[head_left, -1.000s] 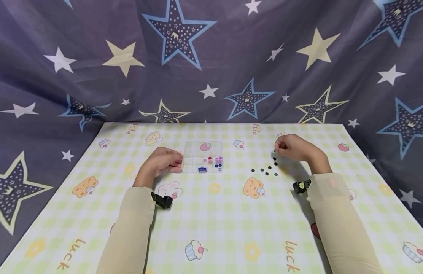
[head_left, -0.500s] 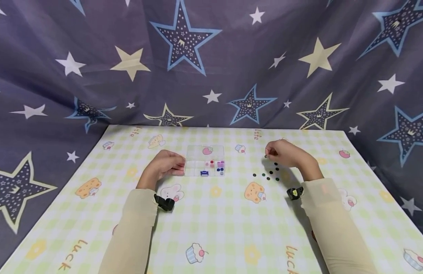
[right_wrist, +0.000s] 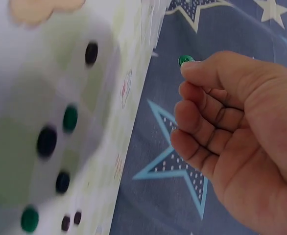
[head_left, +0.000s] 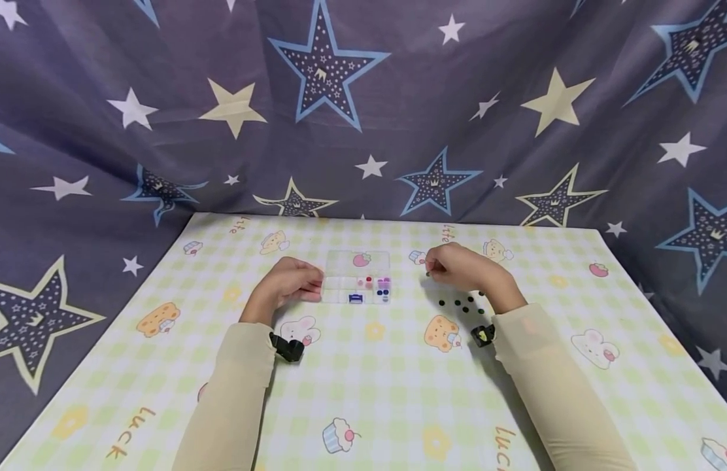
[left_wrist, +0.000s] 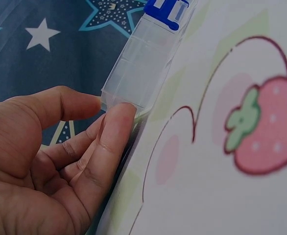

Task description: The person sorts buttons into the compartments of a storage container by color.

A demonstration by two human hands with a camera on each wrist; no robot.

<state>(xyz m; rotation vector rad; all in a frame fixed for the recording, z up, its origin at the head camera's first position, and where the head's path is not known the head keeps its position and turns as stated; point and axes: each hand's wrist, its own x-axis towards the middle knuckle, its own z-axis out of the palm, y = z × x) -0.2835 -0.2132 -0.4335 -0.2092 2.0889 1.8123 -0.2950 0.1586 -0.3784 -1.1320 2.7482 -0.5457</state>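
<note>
A clear plastic compartment box (head_left: 338, 284) lies with its lid folded back on the table. My left hand (head_left: 289, 281) pinches its left end between thumb and fingers, which the left wrist view (left_wrist: 126, 63) also shows closely. Red, pink, purple and blue pieces sit in the right-hand compartments. To the right, above the table, my right hand (head_left: 466, 267) pinches a small green button (right_wrist: 185, 59) at the thumb tip. Several dark and green buttons (right_wrist: 70, 119) lie on the table below this hand, one partly hidden by the wrist in the head view.
A checked tablecloth (head_left: 375, 386) with printed cakes and animals covers the table. Behind the table's far edge hangs a dark curtain (head_left: 399, 118) with stars. The box's blue latch (head_left: 355, 299) faces the person.
My right hand has moved left toward the box with the green button, away from the scattered buttons. The left hand stays at the box's left end. The head view has shifted slightly.
</note>
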